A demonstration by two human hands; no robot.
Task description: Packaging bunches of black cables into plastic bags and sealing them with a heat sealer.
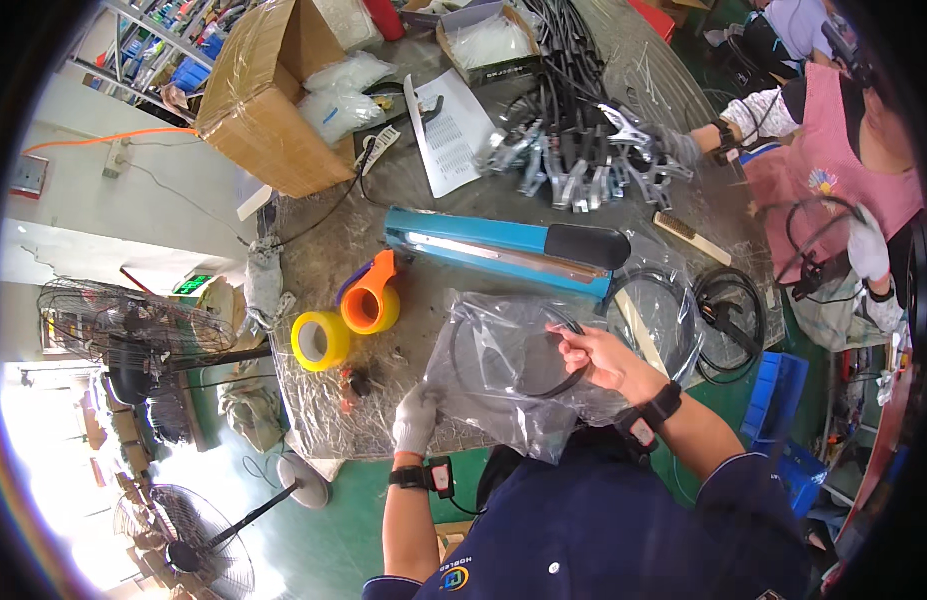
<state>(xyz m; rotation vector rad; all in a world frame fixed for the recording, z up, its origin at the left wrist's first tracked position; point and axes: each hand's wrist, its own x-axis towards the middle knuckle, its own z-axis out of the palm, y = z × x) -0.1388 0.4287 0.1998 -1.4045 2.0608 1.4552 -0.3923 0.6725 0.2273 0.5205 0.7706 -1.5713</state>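
A clear plastic bag (pixel 443 352) with a coiled black cable (pixel 553 393) in it lies at the table's near edge, in front of my body. My left hand (pixel 415 420), in a white glove, is closed on the bag's lower left corner. Bare, my right hand (pixel 595 358) pinches the cable coil at the bag's right side. Just beyond the bag lies a blue heat sealer (pixel 473 236) with a black handle end. Another bagged cable coil (pixel 673 290) rests to the right of my right hand.
Tape rolls (pixel 320 341) and an orange tape dispenser (pixel 371 300) stand at left. A cardboard box (pixel 268 110), a paper sheet (pixel 449 135) and clamp cables (pixel 583 165) lie farther back. A wooden-handled brush (pixel 691 238) and loose coil (pixel 728 325) are right, near a co-worker (pixel 833 150).
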